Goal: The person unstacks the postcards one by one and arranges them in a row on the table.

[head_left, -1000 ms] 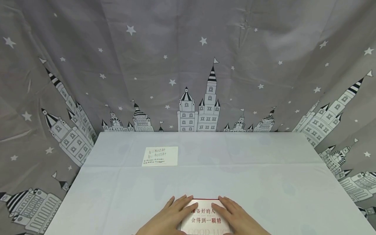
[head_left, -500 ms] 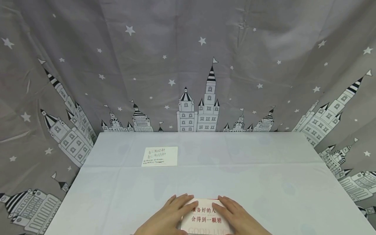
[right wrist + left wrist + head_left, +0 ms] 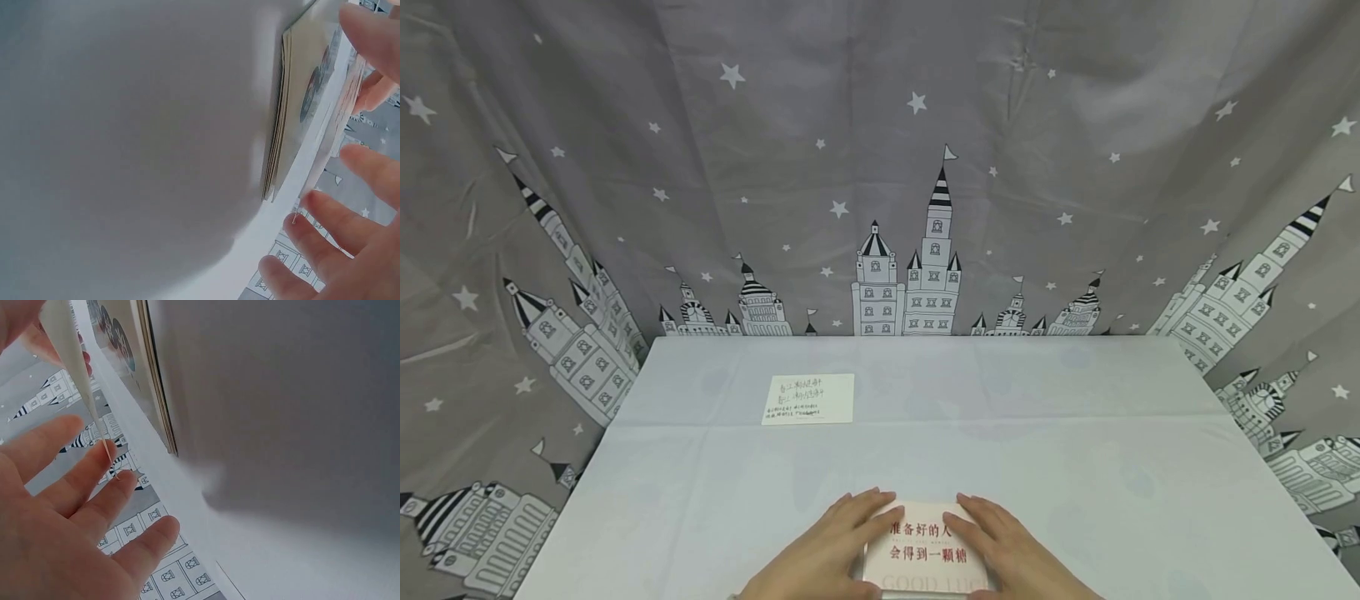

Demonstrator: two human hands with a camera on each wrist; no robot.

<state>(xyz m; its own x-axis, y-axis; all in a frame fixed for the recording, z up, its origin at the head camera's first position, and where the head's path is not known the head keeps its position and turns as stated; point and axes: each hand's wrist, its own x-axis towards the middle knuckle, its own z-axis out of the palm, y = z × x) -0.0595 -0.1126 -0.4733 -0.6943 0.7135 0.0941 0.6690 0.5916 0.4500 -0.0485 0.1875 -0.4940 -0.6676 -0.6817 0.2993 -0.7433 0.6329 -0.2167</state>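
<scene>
White card [image 3: 925, 567], partly hidden by 2 hands [image 3: 835, 547] [image 3: 1009, 547]

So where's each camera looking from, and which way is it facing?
Head: worn on the head, facing forward and down at the table, red-lettered panel and starry curtain; left hand and right hand show.
Left wrist: on that wrist, facing forward past the left hand's fingers and a pale stack.
Right wrist: on that wrist, facing forward past the right hand's fingers.
Shared: both wrist views show the pale stack from opposite sides, plus part of the opposite hand.
</scene>
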